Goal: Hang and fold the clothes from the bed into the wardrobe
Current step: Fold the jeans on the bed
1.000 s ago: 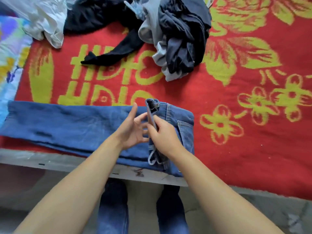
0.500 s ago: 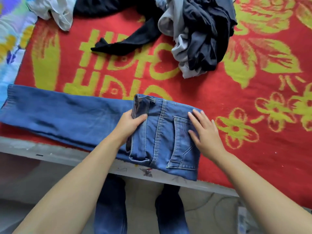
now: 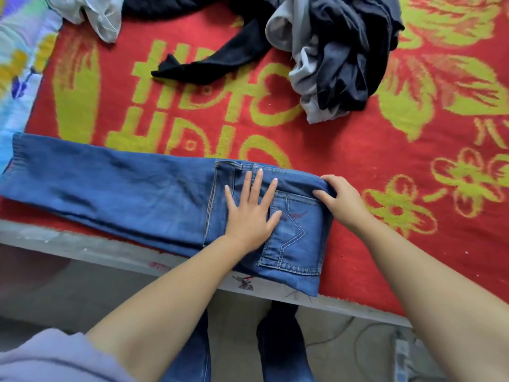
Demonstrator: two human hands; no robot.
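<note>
Head view shows folding underway: left hand (image 3: 249,216), fingers (image 3: 257,186) flat, presses the jeans (image 3: 294,232); right hand (image 3: 340,201) grips the fold, ready to roll leftward.

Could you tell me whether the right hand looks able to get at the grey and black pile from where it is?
Probably yes: the right hand grips the jeans, and only bare red blanket lies between it and the pile.

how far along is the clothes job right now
Early on. Done: the jeans lie flat on the bed's red blanket with the waist end folded over the legs. In hand: the left hand presses that fold flat while the right hand grips its folded edge. Left: finishing the jeans, then the dark and grey pile, the black garment and the white garment.
</note>
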